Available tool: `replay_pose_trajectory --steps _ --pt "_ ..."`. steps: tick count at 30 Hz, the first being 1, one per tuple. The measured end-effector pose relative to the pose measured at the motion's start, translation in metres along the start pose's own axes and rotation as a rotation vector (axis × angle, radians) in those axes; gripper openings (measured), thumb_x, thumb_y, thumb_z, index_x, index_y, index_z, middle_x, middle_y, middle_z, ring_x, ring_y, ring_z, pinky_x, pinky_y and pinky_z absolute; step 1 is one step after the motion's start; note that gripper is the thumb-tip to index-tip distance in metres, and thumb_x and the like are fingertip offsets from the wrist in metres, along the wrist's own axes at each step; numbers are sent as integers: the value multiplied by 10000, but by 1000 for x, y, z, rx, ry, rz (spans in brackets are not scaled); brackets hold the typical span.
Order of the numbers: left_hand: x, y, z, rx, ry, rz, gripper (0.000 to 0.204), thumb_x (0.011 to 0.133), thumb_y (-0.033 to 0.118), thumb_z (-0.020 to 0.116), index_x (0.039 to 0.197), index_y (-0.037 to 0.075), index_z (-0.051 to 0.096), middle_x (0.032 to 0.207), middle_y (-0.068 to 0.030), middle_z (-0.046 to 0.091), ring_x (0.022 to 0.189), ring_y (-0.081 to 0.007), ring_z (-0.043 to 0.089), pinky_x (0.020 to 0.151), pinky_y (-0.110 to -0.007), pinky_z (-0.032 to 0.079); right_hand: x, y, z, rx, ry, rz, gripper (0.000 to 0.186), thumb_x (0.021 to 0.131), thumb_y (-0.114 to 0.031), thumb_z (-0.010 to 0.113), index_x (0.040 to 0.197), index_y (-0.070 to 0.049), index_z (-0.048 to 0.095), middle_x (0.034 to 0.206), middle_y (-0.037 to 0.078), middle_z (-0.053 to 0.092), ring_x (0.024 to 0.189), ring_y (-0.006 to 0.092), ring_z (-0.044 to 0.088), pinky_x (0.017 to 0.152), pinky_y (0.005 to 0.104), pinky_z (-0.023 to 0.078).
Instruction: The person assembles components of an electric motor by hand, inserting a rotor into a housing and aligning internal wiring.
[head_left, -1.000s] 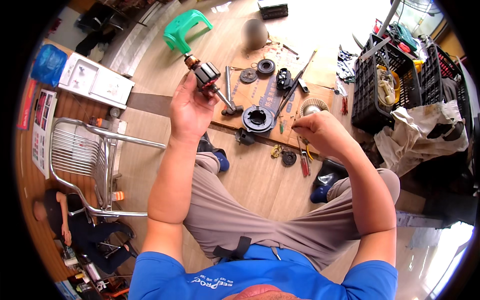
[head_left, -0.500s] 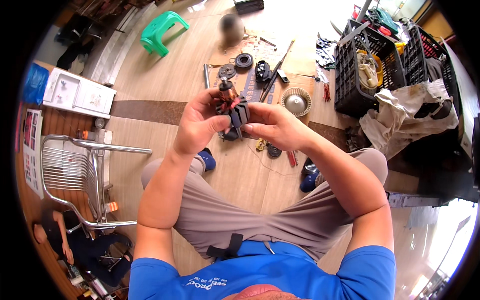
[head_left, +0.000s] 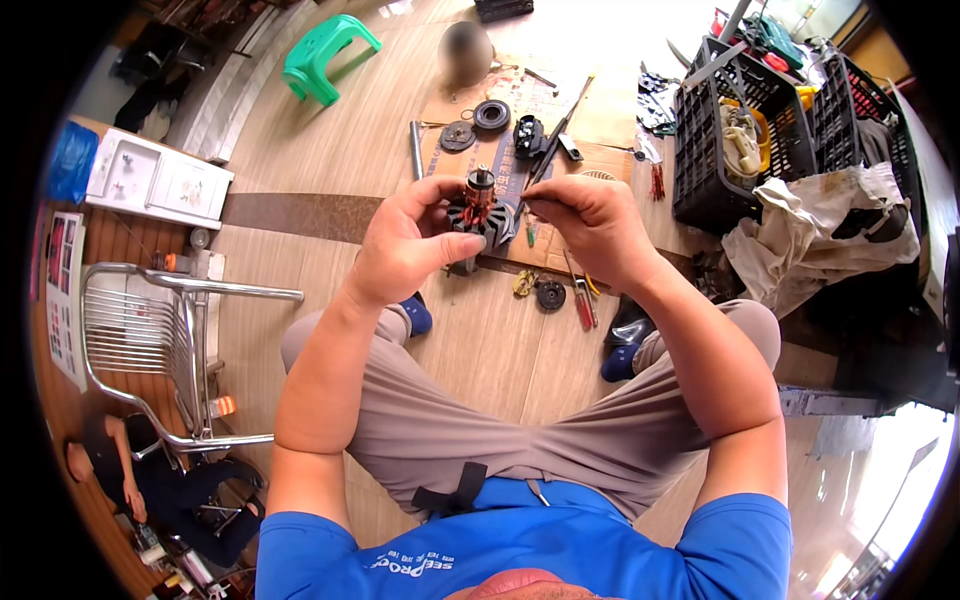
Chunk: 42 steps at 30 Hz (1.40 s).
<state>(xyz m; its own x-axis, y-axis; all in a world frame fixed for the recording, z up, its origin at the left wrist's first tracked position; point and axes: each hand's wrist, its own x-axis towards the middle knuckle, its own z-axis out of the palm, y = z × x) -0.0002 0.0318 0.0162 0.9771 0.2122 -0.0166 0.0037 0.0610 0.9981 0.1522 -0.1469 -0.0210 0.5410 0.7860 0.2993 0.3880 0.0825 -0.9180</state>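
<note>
Head view. Left hand (head_left: 400,245) holds a motor core (head_left: 482,218), thumb across the near side, fingers curled behind. Core stands in front of the body, out over the near edge of a cardboard sheet (head_left: 602,120); copper-coloured end and short shaft point toward the top. Dark ribbed body fans out below the copper.

Right hand (head_left: 605,230) just beside the core, to its right; thumb and fingertips drawn narrow in a pinch. Cannot tell whether anything small sits between them.

On the cardboard, beyond the hands: black ring (head_left: 492,116), with a flat round disc (head_left: 458,136) near it on the left; black block-shaped part (head_left: 528,137) to the ring's right. Metal bar (head_left: 416,150) at the left edge. Pale fan wheel (head_left: 598,176) mostly hidden by the right hand.

Nearer, on the floor: small yellow part (head_left: 523,284) beside a black round part (head_left: 550,295); red-handled tool (head_left: 584,308) to their right.

Further out: green stool (head_left: 330,55) upper left, metal bench (head_left: 135,330) at left, seated person (head_left: 115,465) lower left, black crate (head_left: 700,175) upper right, off-white cloth (head_left: 790,235) against it.
</note>
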Motion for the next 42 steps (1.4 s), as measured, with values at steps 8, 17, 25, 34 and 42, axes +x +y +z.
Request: replay_pose_trajectory --steps 8,17,25,34,42 --pt "8 -5 -1 125 350 33 370 849 56 710 1175 -20 552 945 -35 645 766 -70 597 642 -196 477 0 -25 -17 -156 -242 -197 118 833 -72 668 949 -58 685 806 108 649 745 267 650 655 346 509" --pt "8 -10 -39 -522 273 105 305 991 269 487 1163 26 556 913 -93 643 715 -148 576 590 -267 446 -4 9 -14 -679 -367 -209 83 804 -102 583 747 -46 603 772 130 640 756 321 642 651 413 504" --pt "5 -12 -47 -644 312 89 463 979 375 473 1241 -3 525 1124 -232 626 794 -202 615 612 -278 465 1 20 -9 -730 -340 97 152 822 -175 646 789 -28 626 763 177 621 786 351 619 713 440 484" --pt "1 2 -32 -344 156 119 374 913 133 613 1257 18 523 1080 -86 653 804 -132 619 599 -238 466 -4 32 -10 -416 -423 -75 631 820 -315 719 1295 35 495 1116 253 624 1021 323 634 887 375 488" --pt "-5 -10 -3 -161 -148 62 503 810 11 722 1261 -37 504 1129 -60 626 994 -116 597 862 -253 487 -2 6 21 564 -398 203 392 923 -33 559 1307 20 500 1027 59 660 924 97 591 834 286 488"
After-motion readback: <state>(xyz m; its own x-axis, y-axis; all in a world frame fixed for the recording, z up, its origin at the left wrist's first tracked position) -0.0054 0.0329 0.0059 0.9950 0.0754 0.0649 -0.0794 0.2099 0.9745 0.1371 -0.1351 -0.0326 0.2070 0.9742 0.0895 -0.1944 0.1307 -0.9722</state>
